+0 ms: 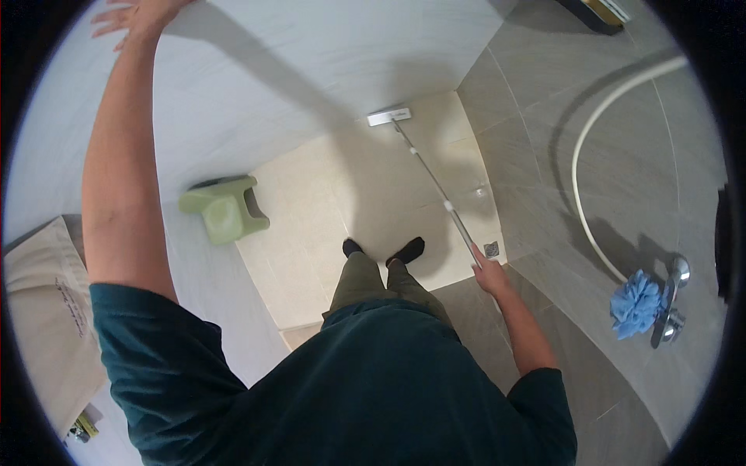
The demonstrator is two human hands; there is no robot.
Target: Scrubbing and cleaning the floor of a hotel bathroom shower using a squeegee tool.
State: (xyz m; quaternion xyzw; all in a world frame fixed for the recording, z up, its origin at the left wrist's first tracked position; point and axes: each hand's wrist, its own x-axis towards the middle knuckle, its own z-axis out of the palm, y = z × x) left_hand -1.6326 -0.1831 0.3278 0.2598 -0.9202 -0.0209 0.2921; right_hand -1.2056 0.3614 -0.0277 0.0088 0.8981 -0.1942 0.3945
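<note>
My right hand (491, 275) is closed around the pole of a long-handled flat mop or scrubber (432, 175). Its white rectangular head (389, 116) lies at the far side of the beige tiled floor (303, 215), by the foot of the pale wall (280, 81). At the top left, my left hand (137, 20) is raised with its fingers spread, over the pale wall; whether it touches the wall cannot be told. It holds nothing that shows. My two feet in black socks stand on the floor between the pole and a green plastic stool.
The green stool (224, 212) lies tipped by the left wall. A floor drain (491, 249) is near my right hand. On the grey tiled wall at right are a white hose (577, 169), a blue bath pouf (636, 306) and a chrome tap (670, 326). A beige cloth (46, 314) hangs at left.
</note>
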